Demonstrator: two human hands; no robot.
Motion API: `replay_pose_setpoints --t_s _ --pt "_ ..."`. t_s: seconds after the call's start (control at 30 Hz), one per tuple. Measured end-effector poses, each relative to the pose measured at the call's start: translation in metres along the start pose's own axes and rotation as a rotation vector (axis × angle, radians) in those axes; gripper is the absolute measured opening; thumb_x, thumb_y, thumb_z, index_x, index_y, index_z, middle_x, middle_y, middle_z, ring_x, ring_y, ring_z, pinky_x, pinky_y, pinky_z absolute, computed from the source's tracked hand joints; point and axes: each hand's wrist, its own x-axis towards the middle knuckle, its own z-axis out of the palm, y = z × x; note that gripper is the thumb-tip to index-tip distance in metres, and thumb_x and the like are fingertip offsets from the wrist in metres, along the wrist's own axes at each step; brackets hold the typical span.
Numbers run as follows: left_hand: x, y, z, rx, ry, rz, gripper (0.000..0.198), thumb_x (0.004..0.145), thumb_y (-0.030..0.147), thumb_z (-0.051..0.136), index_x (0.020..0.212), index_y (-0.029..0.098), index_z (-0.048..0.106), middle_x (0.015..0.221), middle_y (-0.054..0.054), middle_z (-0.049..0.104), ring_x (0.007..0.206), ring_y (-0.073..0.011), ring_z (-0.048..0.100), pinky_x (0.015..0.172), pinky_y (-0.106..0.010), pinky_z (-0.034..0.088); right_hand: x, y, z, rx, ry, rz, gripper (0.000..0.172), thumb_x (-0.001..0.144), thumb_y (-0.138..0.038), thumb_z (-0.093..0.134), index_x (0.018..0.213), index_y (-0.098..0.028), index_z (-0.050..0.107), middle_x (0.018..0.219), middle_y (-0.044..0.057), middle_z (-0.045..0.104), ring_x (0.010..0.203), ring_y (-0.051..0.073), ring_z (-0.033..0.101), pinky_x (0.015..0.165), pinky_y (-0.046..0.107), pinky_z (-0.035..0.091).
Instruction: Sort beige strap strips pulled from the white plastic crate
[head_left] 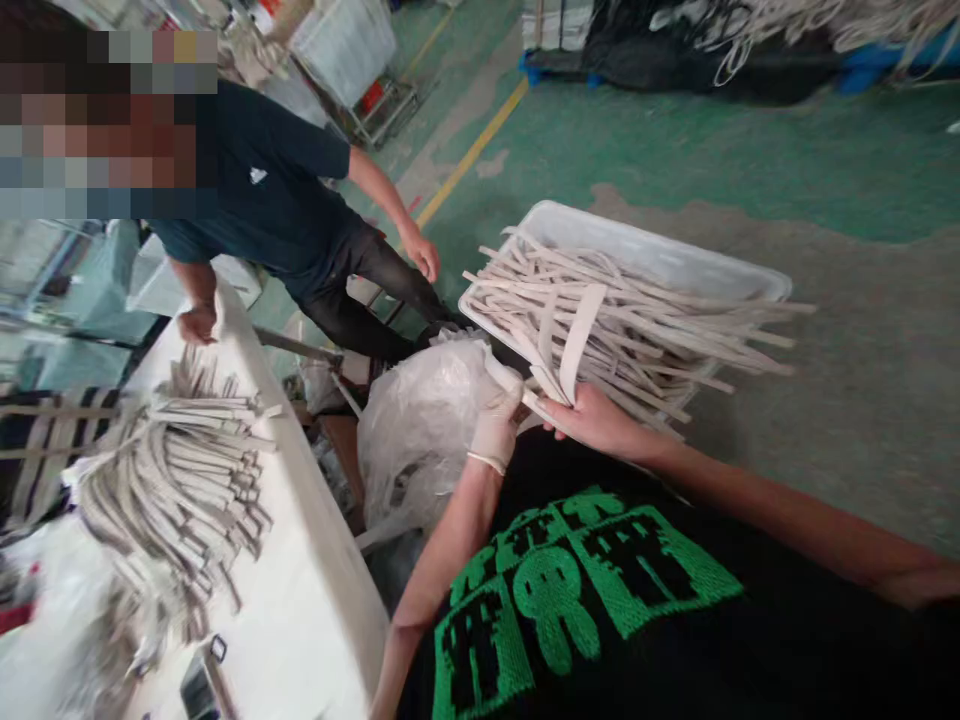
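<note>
In the head view my right hand (600, 420) is bare and closed on a few flat off-white straps (583, 330), whose free lengths curve upward. My left hand (496, 425), in a whitish glove, meets the same straps near their ends with its fingers closed; its fingertips are partly hidden. Just beyond both hands stands a white plastic crate (667, 262) heaped with long pale straps (637, 325), several sticking out over its rim. A crumpled clear plastic bag (420, 420) lies beside my left hand.
At left a white-topped table (315, 600) bears a fanned pile of strap pieces (172, 480) and a phone-like dark object (201, 688). Behind it stands a person in a dark shirt (277, 190), one hand on the table. Pallets with cords (795, 30) line the back.
</note>
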Motion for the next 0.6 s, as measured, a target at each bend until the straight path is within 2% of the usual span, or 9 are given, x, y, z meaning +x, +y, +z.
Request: replay_pose_setpoints --t_s 0.07,0.13,0.23,0.3,0.4,0.47,0.6 --pt "-0.001 0.005 -0.010 -0.011 0.052 -0.018 0.053 0.053 0.052 0.097 0.087 0.016 0.078 0.087 -0.005 0.078 0.084 -0.0194 0.071 0.086 -0.034 0.053 -0.007 0.000 0.000 -0.057 -0.076 -0.003 0.029 0.098 -0.035 0.054 0.077 -0.018 0.066 0.069 0.004 0.074 0.054 0.015 0.068 0.054 0.023 0.049" --pt "-0.002 0.006 -0.013 -0.009 0.059 -0.039 0.052 0.054 0.051 0.097 0.087 0.016 0.078 0.087 -0.006 0.078 0.085 -0.0206 0.072 0.087 -0.035 0.053 -0.009 -0.001 0.001 -0.092 -0.098 -0.005 0.029 0.097 -0.033 0.054 0.075 -0.018 0.064 0.066 0.003 0.073 0.051 0.014 0.067 0.053 0.022 0.048" --pt "-0.006 0.002 -0.009 0.021 -0.018 -0.076 0.049 0.059 0.054 0.094 0.083 0.015 0.076 0.083 -0.008 0.077 0.088 -0.0245 0.073 0.089 -0.039 0.054 -0.004 -0.003 0.002 -0.100 -0.028 -0.012 0.027 0.097 -0.033 0.054 0.077 -0.019 0.065 0.067 0.003 0.074 0.050 0.014 0.066 0.051 0.022 0.046" --pt "-0.007 0.003 -0.006 0.018 -0.021 -0.040 0.046 0.062 0.052 0.093 0.083 0.015 0.076 0.085 -0.008 0.078 0.092 -0.0257 0.073 0.091 -0.040 0.054 -0.001 -0.004 0.002 -0.091 -0.005 -0.015 0.029 0.098 -0.034 0.054 0.077 -0.018 0.066 0.070 0.004 0.075 0.052 0.015 0.067 0.052 0.023 0.047" --pt "-0.005 0.012 -0.011 -0.026 0.082 0.024 0.040 0.065 0.045 0.093 0.087 0.016 0.078 0.094 -0.008 0.079 0.098 -0.0254 0.074 0.095 -0.038 0.053 -0.003 -0.002 0.002 -0.099 -0.078 -0.030 0.033 0.098 -0.035 0.054 0.073 -0.018 0.067 0.069 0.005 0.075 0.055 0.016 0.069 0.055 0.024 0.049" --pt "-0.003 0.016 -0.015 -0.037 0.113 0.010 0.039 0.065 0.043 0.093 0.090 0.016 0.079 0.096 -0.009 0.080 0.099 -0.0253 0.074 0.095 -0.037 0.053 -0.005 -0.001 0.002 -0.109 -0.106 -0.026 0.031 0.098 -0.034 0.054 0.075 -0.018 0.067 0.067 0.004 0.075 0.052 0.015 0.068 0.053 0.023 0.049" --pt "-0.003 0.009 -0.012 -0.014 0.019 -0.036 0.042 0.064 0.046 0.093 0.086 0.014 0.079 0.089 -0.008 0.079 0.087 -0.0226 0.074 0.092 -0.037 0.054 -0.001 -0.003 0.004 -0.085 -0.019 -0.014 0.026 0.098 -0.032 0.055 0.081 -0.017 0.068 0.066 0.003 0.074 0.050 0.015 0.067 0.050 0.022 0.046"
